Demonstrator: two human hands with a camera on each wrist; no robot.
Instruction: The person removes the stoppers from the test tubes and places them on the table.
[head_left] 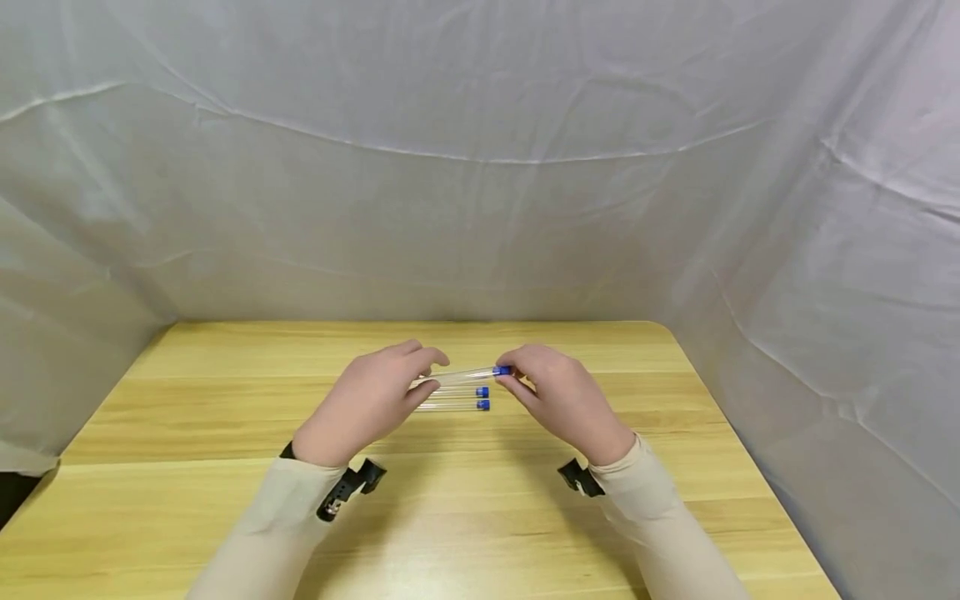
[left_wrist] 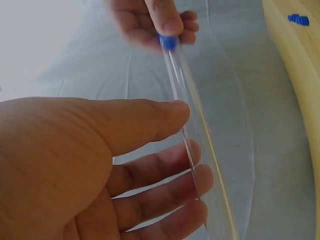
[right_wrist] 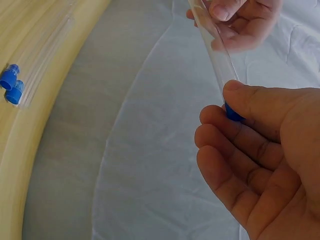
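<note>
Tube [head_left: 463, 376] spans level between both hands: left hand [head_left: 372, 402] pinches its clear end, right hand [head_left: 564, 398] pinches the cap [head_left: 502, 371].

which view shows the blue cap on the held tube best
The left wrist view: the blue cap shows clearly, pinched by the right hand. In the right wrist view the thumb mostly hides it; in the head view it is tiny.
</note>
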